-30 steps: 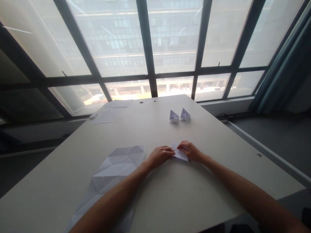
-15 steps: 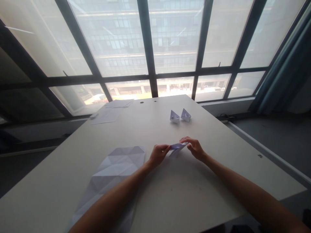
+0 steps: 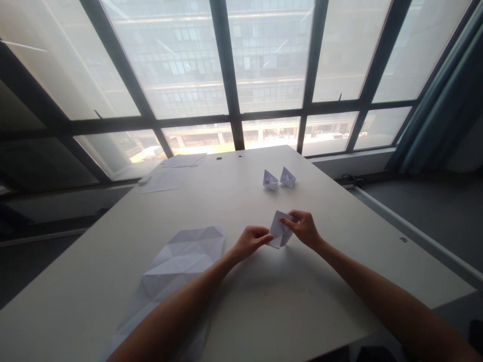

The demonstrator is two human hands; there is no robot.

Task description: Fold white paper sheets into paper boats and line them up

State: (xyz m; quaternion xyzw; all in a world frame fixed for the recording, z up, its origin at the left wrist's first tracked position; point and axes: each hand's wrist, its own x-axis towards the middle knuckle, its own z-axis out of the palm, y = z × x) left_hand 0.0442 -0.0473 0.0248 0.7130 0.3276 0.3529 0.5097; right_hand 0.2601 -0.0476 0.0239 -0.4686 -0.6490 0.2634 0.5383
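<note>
A small folded piece of white paper [image 3: 278, 231] is held just above the table between my two hands. My left hand [image 3: 252, 242] pinches its lower left corner between thumb and fingers. Gripping its upper right side is my right hand [image 3: 304, 227], thumb on the near face and fingers behind. The paper stands tilted, one flat face toward me. Beyond my hands, two folded paper boats, the left boat [image 3: 270, 180] and the right boat [image 3: 288, 177], stand side by side. Left of my left forearm lies a large creased sheet of paper [image 3: 184, 256], partly hidden by that arm.
Flat paper sheets [image 3: 162, 180] lie at the far left of the white table [image 3: 320, 296]. Tall windows [image 3: 267, 55] rise behind it. A blue curtain [image 3: 439, 95] hangs at the right, and a pale rail [image 3: 407, 229] runs beside the table's right edge.
The folded paper has turned from nearly edge-on to showing a flat face toward me. My right hand has shifted slightly right, its thumb now on the paper's face.
</note>
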